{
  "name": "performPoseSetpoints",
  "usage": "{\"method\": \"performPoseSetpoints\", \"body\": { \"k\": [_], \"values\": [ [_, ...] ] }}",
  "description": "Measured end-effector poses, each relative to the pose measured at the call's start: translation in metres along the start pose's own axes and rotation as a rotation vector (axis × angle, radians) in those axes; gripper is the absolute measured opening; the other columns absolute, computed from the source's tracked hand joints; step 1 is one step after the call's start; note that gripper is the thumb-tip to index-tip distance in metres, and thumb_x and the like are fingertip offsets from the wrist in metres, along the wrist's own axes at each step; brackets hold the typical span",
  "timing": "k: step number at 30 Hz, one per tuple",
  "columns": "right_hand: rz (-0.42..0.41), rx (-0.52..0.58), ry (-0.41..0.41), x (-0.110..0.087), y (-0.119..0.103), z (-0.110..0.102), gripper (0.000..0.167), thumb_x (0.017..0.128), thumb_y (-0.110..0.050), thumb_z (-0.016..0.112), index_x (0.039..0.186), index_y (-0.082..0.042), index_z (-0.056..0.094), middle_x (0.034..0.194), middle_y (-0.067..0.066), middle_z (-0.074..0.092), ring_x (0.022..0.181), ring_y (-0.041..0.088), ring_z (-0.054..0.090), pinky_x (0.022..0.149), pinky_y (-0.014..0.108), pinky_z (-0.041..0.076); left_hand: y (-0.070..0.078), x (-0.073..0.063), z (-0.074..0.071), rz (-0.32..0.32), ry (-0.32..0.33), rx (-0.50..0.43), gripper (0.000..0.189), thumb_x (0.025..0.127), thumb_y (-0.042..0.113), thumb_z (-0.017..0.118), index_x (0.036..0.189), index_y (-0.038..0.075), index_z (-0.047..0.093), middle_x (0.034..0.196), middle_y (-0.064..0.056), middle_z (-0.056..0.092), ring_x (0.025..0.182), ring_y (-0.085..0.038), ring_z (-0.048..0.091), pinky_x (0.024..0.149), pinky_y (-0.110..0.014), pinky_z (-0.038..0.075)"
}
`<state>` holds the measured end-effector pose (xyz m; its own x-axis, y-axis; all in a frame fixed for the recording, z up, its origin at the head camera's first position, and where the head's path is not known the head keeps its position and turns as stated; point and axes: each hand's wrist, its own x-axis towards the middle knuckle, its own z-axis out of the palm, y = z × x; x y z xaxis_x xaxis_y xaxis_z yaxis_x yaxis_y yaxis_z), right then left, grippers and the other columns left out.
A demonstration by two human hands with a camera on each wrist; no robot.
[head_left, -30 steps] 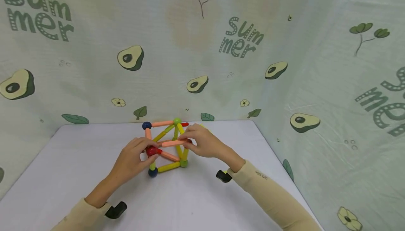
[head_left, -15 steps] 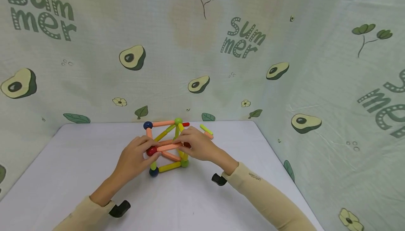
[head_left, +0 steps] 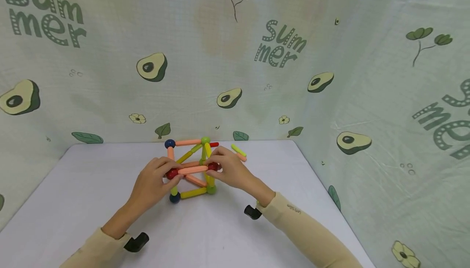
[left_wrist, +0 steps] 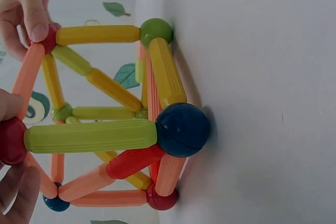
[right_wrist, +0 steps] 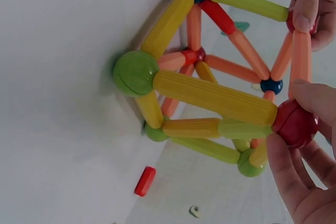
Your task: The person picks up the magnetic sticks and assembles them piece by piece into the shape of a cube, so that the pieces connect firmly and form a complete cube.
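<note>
A cube-like frame of magnetic sticks and balls stands on the table, with diagonal sticks across its sides. At its near upper left corner, my left hand (head_left: 152, 180) holds a red ball (left_wrist: 11, 141) between thumb and fingers. My right hand (head_left: 231, 168) grips another red ball (right_wrist: 296, 123) at the near upper right corner. A salmon stick (head_left: 192, 170) spans the two red balls and touches both. Below, a dark blue ball (left_wrist: 183, 130) and a green ball (right_wrist: 136, 73) rest on the table, joined by a yellow stick (head_left: 193, 193).
Behind the frame lies a loose short red stick (right_wrist: 145, 181). A lime stick (head_left: 238, 149) and a short salmon stick (head_left: 241, 157) lie at the back, right of the frame. Printed cloth (head_left: 191, 76) hangs behind the white table (head_left: 205, 235).
My right hand has moved left with the salmon stick, whose left end now meets the left red ball. Its fingers have shifted onto the right red ball. My left hand stays at its corner.
</note>
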<state>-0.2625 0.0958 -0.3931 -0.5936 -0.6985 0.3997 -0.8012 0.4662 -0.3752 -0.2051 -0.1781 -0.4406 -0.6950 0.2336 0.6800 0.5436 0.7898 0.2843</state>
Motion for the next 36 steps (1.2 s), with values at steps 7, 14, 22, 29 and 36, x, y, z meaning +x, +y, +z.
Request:
{"method": "performPoseSetpoints", "body": {
  "k": [7, 14, 22, 29, 36],
  "values": [
    [0.108, 0.148, -0.094, 0.003, 0.044, -0.021, 0.030, 0.100, -0.010, 0.071, 0.130, -0.008, 0.073, 0.126, 0.006, 0.069, 0.105, 0.021, 0.068, 0.088, 0.032, 0.062, -0.003, 0.000, -0.001, -0.016, -0.003, 0.004, 0.032, 0.081, 0.022, 0.095, 0.108, 0.015, 0.080, 0.106, 0.000, 0.071, 0.085, -0.014, 0.050, 0.064, -0.028, 0.048],
    [0.501, -0.061, 0.017, 0.006, 0.133, -0.014, 0.025, 0.101, -0.004, 0.067, 0.125, -0.001, 0.074, 0.116, 0.016, 0.073, 0.104, 0.029, 0.069, 0.091, 0.041, 0.058, -0.004, -0.003, -0.001, -0.026, -0.005, 0.001, 0.034, 0.080, 0.020, 0.095, 0.110, 0.014, 0.080, 0.108, 0.000, 0.072, 0.086, -0.015, 0.051, 0.065, -0.029, 0.049],
    [0.713, -0.139, -0.034, -0.001, 0.181, 0.006, 0.028, 0.097, -0.008, 0.072, 0.124, 0.000, 0.075, 0.105, 0.013, 0.071, 0.095, 0.026, 0.063, 0.087, 0.041, 0.056, -0.006, -0.004, -0.001, 0.003, -0.021, -0.022, 0.038, 0.081, 0.020, 0.095, 0.114, 0.014, 0.079, 0.113, -0.001, 0.072, 0.092, -0.015, 0.052, 0.067, -0.030, 0.051],
    [0.719, -0.176, -0.052, -0.008, 0.184, 0.007, 0.023, 0.098, -0.004, 0.068, 0.119, 0.001, 0.077, 0.110, 0.014, 0.073, 0.098, 0.026, 0.064, 0.093, 0.043, 0.055, -0.008, -0.004, -0.002, 0.023, -0.035, -0.026, 0.039, 0.082, 0.019, 0.094, 0.117, 0.012, 0.078, 0.115, -0.001, 0.071, 0.092, -0.015, 0.055, 0.068, -0.030, 0.054],
    [0.568, -0.151, -0.038, -0.015, 0.152, -0.025, 0.020, 0.099, -0.006, 0.072, 0.118, -0.001, 0.077, 0.110, 0.014, 0.073, 0.100, 0.026, 0.067, 0.090, 0.041, 0.057, -0.014, -0.007, -0.002, 0.016, -0.068, -0.042, 0.043, 0.084, 0.013, 0.092, 0.123, 0.013, 0.075, 0.121, 0.000, 0.069, 0.090, -0.011, 0.063, 0.072, -0.030, 0.060]
  ]
}}
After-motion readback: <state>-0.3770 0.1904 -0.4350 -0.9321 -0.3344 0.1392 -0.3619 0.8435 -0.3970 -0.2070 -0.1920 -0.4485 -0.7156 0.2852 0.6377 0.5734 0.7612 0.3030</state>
